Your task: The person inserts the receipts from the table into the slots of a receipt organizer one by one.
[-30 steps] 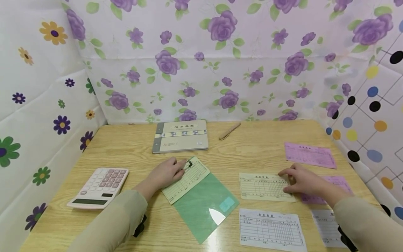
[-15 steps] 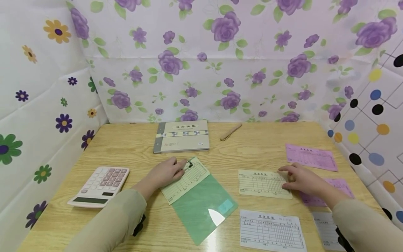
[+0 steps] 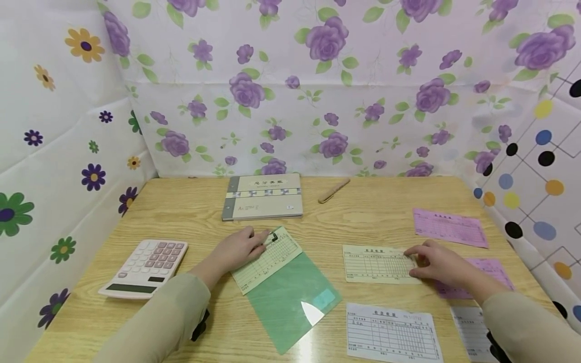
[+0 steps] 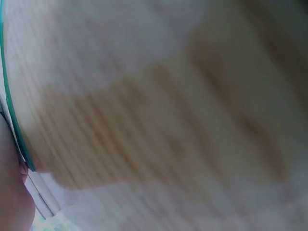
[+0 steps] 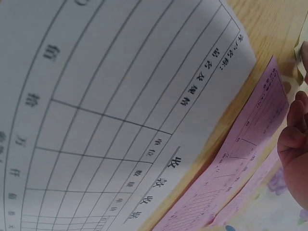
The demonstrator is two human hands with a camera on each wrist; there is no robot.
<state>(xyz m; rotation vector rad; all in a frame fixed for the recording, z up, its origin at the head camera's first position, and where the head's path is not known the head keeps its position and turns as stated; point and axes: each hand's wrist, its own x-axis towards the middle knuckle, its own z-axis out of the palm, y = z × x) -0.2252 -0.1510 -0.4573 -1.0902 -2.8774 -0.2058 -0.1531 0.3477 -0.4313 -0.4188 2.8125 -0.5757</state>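
My left hand [image 3: 238, 248] rests over the upper left of a pale yellow receipt slip [image 3: 268, 264], thumb and index finger pinching at a small black clip [image 3: 274, 237]. Beneath that slip lies a translucent green folder [image 3: 290, 297] with a light blue label, turned at an angle. My right hand [image 3: 438, 262] pinches the right edge of another yellow receipt slip [image 3: 376, 264], its printed side up, over the table. The left wrist view shows mostly blurred wood, with part of the hand at its left edge.
Two pink slips [image 3: 449, 228] lie at the right, one partly under my right forearm. White slips [image 3: 392, 333] are nearer me. A calculator [image 3: 147, 267] sits left; a ledger book [image 3: 263, 196] and a pen [image 3: 334, 191] lie at the back. Patterned cloth walls [image 3: 317, 126] enclose the table.
The yellow slip in my right hand has shifted slightly left and away from me. The green folder has turned a little, its near corner moving left. My left hand stays at the clip.
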